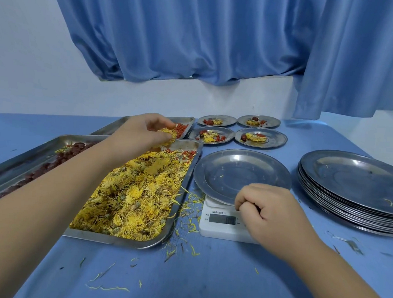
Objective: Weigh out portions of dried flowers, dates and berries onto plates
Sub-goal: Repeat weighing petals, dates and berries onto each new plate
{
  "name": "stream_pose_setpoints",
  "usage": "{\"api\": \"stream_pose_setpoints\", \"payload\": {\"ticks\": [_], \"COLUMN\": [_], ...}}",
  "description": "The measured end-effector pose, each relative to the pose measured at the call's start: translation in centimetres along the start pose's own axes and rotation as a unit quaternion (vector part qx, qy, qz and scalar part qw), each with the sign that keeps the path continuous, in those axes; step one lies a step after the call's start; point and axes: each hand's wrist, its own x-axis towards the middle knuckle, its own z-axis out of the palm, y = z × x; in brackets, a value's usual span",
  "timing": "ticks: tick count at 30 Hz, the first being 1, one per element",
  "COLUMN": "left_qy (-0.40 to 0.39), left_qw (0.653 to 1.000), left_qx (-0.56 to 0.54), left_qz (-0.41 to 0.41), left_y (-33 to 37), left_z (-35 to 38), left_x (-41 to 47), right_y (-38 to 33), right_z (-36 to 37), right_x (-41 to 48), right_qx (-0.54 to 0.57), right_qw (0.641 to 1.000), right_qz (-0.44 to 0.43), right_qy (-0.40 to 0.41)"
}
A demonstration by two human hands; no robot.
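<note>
Four small steel plates (277,139) stand in a two-by-two block at the far side of the blue worktop (204,286), each carrying a mixed yellow-and-red portion. Nearer, a white scale (217,230) bears a large plate (235,172) that overhangs its platform; the display cannot be read. To its right, well apart, lies a stack of plates (355,195). Just beside it on the left, a flower tray (114,239) is heaped with dried flowers (139,191), with some berries (188,154) in its far right corner. A second tray (22,157) further left holds dark dates (74,150), partly hidden by the forearm. A third tray (189,120) sits behind, with more red berries in it. The left grip (143,131), a bare hand, is raised over the far end of the flower tray, fingers curled round a clump (169,135) of yellow flowers. The right grip (272,214), also a bare hand, is over the scale at the near rim of the large plate, fingers curled into the palm with nothing showing in it; contact with the rim cannot be told. Loose petals (190,209) litter the worktop between flower tray and scale. A blue curtain (199,32) hangs behind.
</note>
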Motion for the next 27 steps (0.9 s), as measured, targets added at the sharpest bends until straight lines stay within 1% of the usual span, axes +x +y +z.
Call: {"api": "stream_pose_setpoints", "payload": {"ticks": [3,10,15,18,22,25,27], "left_qy": [-0.036,-0.074,-0.114,-0.144,-0.172,-0.19,-0.187], "left_qw": [0.999,0.996,0.99,0.985,0.983,0.981,0.982], "left_qx": [-0.011,0.044,0.08,0.085,0.052,0.038,0.018], "left_qz": [-0.004,0.015,0.032,0.036,0.044,0.031,0.02], "left_y": [0.8,2.2,3.0,3.0,3.2,3.4,3.4], "left_z": [2.0,8.4,11.3,12.2,12.2,11.6,11.1], "left_x": [0.2,2.1,3.3,3.4,2.7,2.1,1.8], "right_y": [0.2,1.7,2.5,2.8,2.8,2.7,2.7], "right_z": [-0.3,-1.4,-1.8,-1.9,-1.9,-1.9,-1.8], "right_x": [0.1,0.6,0.7,0.7,0.8,0.7,0.7], "right_qx": [0.006,0.024,0.027,0.018,0.019,0.02,0.023], "right_qw": [1.0,0.996,0.993,0.993,0.993,0.994,0.995], "right_qz": [0.006,0.034,0.053,0.056,0.052,0.044,0.043], "right_qy": [0.019,0.08,0.103,0.104,0.101,0.095,0.092]}}
